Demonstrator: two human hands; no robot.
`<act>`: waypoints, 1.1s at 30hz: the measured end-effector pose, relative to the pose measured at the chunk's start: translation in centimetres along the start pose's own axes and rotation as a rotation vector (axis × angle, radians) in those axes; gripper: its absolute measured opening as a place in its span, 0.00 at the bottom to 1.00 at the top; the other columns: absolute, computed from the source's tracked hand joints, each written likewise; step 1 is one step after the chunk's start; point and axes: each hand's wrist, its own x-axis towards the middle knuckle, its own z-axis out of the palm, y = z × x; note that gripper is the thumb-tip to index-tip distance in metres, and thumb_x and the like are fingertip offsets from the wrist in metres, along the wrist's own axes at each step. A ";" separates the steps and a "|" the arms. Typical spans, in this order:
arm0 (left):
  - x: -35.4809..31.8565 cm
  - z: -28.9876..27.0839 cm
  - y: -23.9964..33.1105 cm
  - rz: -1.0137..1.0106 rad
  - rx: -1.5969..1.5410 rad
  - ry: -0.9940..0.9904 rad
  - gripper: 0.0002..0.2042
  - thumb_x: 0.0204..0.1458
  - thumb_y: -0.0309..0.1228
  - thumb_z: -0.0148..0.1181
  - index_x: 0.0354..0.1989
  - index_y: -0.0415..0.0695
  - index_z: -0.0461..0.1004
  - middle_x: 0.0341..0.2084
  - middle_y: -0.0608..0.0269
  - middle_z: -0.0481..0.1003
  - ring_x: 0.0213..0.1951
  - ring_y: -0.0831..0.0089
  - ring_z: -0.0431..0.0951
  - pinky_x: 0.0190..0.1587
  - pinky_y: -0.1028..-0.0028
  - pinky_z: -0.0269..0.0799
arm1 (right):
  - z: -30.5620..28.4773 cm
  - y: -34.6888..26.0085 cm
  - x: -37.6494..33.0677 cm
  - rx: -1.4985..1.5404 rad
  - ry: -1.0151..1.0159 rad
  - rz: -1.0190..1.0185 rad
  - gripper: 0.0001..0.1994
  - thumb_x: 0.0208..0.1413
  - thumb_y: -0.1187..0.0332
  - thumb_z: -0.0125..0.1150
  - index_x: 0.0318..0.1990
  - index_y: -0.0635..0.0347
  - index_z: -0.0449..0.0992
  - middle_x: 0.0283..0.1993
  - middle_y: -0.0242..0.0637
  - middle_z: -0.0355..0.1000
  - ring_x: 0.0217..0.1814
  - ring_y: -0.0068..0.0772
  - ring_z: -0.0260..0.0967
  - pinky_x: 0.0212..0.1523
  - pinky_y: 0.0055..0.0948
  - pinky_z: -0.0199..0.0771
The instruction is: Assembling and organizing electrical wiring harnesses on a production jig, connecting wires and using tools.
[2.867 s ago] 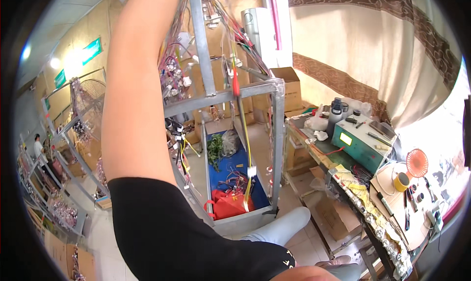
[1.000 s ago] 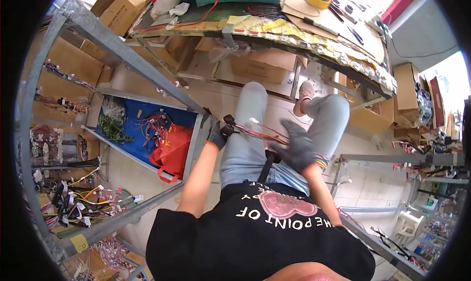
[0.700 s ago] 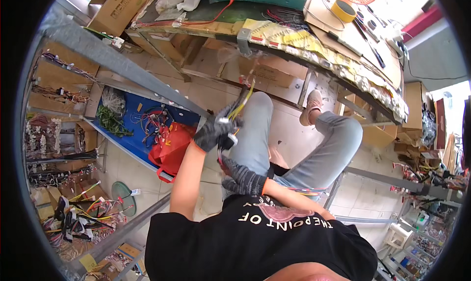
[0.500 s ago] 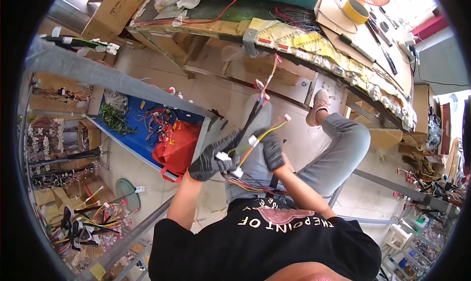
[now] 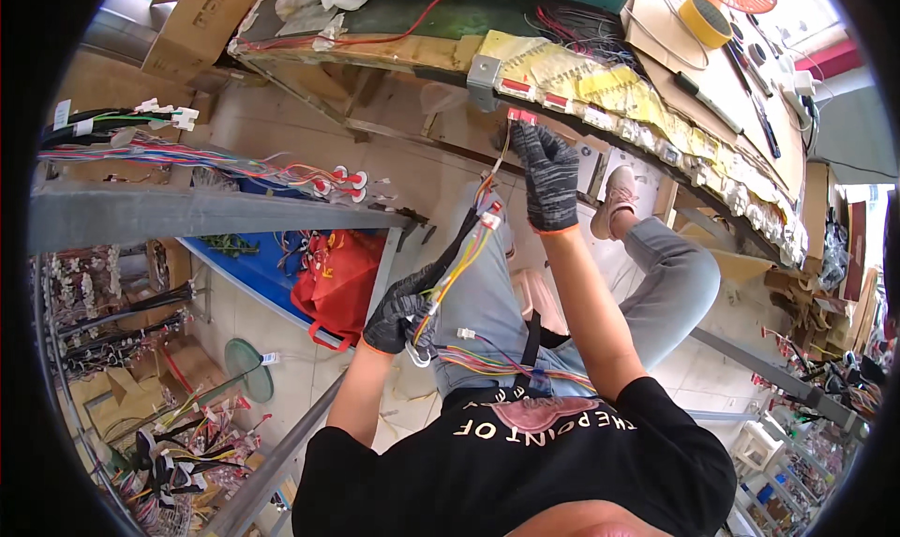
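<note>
Head: right hand point(image 5: 548, 173) raised w/ wires point(image 5: 459, 265)

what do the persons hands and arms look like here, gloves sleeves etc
Both hands wear dark grey knitted work gloves with a speckled weave and an orange band at the cuff: left hand, right hand. The forearms are bare. Short black sleeves of a T-shirt end above the elbows.

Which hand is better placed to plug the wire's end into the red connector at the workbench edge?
Right. The right hand is raised beside the red connector; the left hand sits lower, gripping the wire bundle.
</note>
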 end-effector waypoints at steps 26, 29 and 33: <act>3.6 -2.6 -0.7 -0.070 -0.483 -0.248 0.34 0.45 0.25 0.52 0.63 0.45 0.47 0.10 0.66 0.64 0.09 0.80 0.62 0.11 0.81 0.58 | -6.3 1.4 2.1 -0.985 -0.303 -0.315 0.11 0.58 0.69 0.44 0.41 0.63 0.73 0.32 0.45 0.74 0.34 0.45 0.70 0.39 0.34 0.68; 4.8 -2.8 -1.6 -0.133 -0.476 -0.351 0.34 0.45 0.26 0.52 0.63 0.46 0.46 0.11 0.65 0.64 0.09 0.80 0.63 0.11 0.80 0.59 | -5.6 0.5 -1.3 -0.607 -0.335 -0.052 0.13 0.59 0.67 0.46 0.45 0.63 0.71 0.33 0.43 0.74 0.36 0.34 0.72 0.41 0.29 0.68; 6.4 -1.8 -2.7 -0.109 -0.334 -0.308 0.32 0.45 0.28 0.55 0.61 0.43 0.52 0.14 0.63 0.66 0.11 0.77 0.64 0.13 0.77 0.62 | -3.8 -2.0 -2.8 -0.238 -0.153 0.225 0.15 0.56 0.67 0.50 0.46 0.68 0.70 0.44 0.41 0.72 0.47 0.32 0.68 0.50 0.27 0.63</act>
